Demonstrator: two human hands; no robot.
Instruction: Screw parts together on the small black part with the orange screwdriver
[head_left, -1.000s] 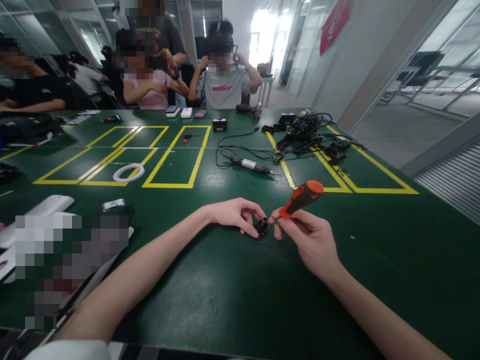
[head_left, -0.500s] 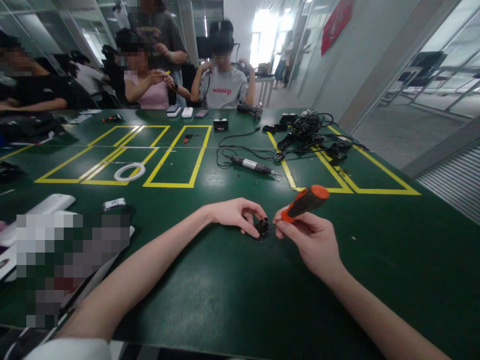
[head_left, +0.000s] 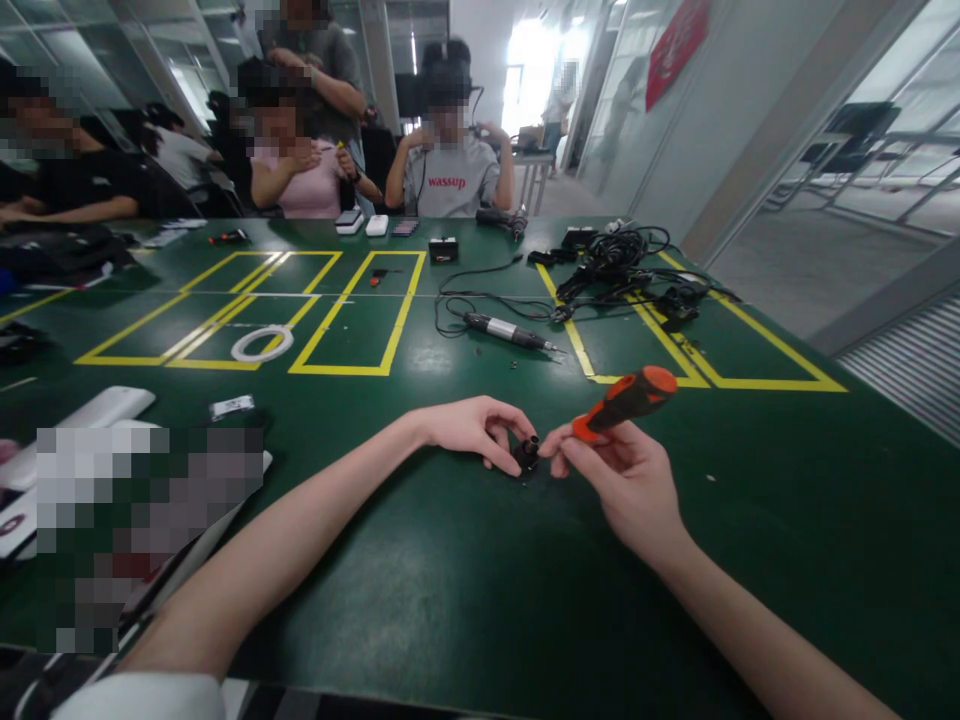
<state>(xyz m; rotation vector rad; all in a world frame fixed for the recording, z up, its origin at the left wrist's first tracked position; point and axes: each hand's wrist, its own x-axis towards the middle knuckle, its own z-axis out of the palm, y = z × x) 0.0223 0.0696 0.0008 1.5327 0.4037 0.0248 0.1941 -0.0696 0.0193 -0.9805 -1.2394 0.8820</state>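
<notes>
My left hand (head_left: 472,428) pinches a small black cylindrical part (head_left: 527,455) that rests on the green table (head_left: 465,590). My right hand (head_left: 626,480) grips a screwdriver with an orange and black handle (head_left: 626,400). The handle slants up to the right, and the tip end points down at the black part, hidden by my fingers. Both hands meet near the middle of the table's near half.
An electric screwdriver (head_left: 506,331) with its cable lies beyond my hands. A tangle of black cables (head_left: 622,260) sits at the far right. Yellow tape rectangles and a white ring (head_left: 261,344) mark the left side. White devices (head_left: 105,407) lie at the left. Several people sit at the far edge.
The orange handle has tilted a little further to the right and my right hand has shifted slightly. My left hand keeps its pinch on the black part.
</notes>
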